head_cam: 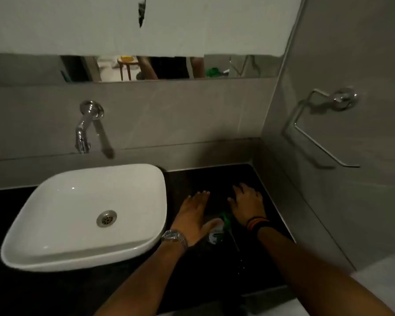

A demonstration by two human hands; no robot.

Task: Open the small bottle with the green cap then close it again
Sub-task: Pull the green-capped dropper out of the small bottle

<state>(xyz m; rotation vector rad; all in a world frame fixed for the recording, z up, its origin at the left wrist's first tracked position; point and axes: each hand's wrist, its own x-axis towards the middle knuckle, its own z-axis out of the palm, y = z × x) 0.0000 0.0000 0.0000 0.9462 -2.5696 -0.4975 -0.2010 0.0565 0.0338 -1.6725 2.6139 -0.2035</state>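
Observation:
The small bottle [215, 236] stands on the dark counter between my two wrists. Its green cap [226, 218] is on top and the light label below is partly hidden. My left hand [193, 215] lies palm down just left of the bottle, fingers stretched forward, thumb resting against the bottle's top. My right hand [246, 205] is just right of the cap, palm down, fingers spread on the counter. Neither hand is wrapped around the bottle. A watch is on my left wrist and dark bands on my right.
A white basin [55, 224] sits on the counter to the left, with a chrome wall tap [84, 126] above it. A tiled wall with a chrome towel holder [324, 124] closes the right side. A mirror strip [249, 67] runs along the back wall.

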